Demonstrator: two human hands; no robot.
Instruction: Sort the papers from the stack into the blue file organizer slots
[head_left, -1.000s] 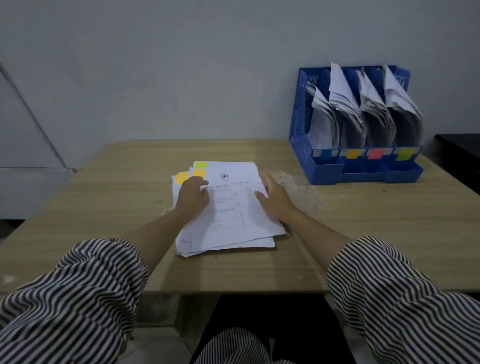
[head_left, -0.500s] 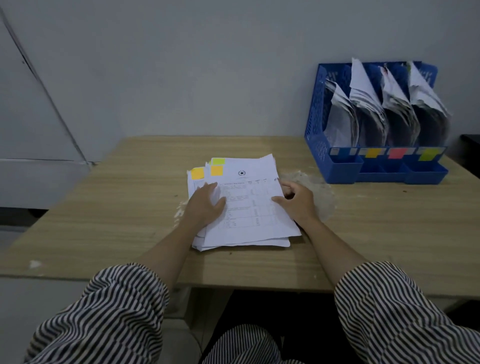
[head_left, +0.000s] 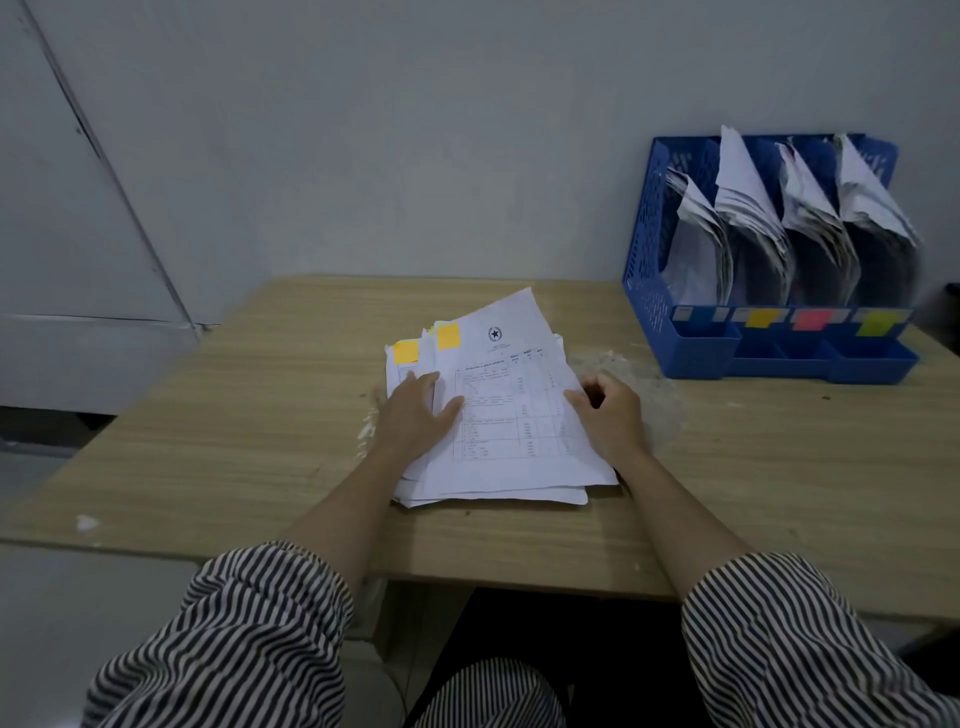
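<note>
Nearest: striped sleeves, both forearms reaching over the bench edge.

Left hand: flat on the left part of the stack, fingers straight and slightly apart, pressing the sheets down.

Right hand: at the stack's right edge, fingers curled, pinching the edge of the top sheet, whose far corner is lifted and skewed.

Stack: mid-bench, loosely fanned, two orange tabs showing at the far left corners.

Farthest: blue organizer at the right rear of the bench against the wall, well apart from the stack. Four slots, each already holding curled papers; coloured labels along the front.

Risks, as judged: the pinch may take more than one sheet, since the edges lie uneven; a quick pull may drag the fanned stack askew if the left hand eases; the full slots may snag or crumple an incoming sheet; a tab may be misread in the dim light, sending a sheet to the wrong slot.

Change from half a second ago: the top sheet has swung further clockwise and risen at its far corner; the right hand has closed tighter on its edge; the left hand stays flat.
</note>
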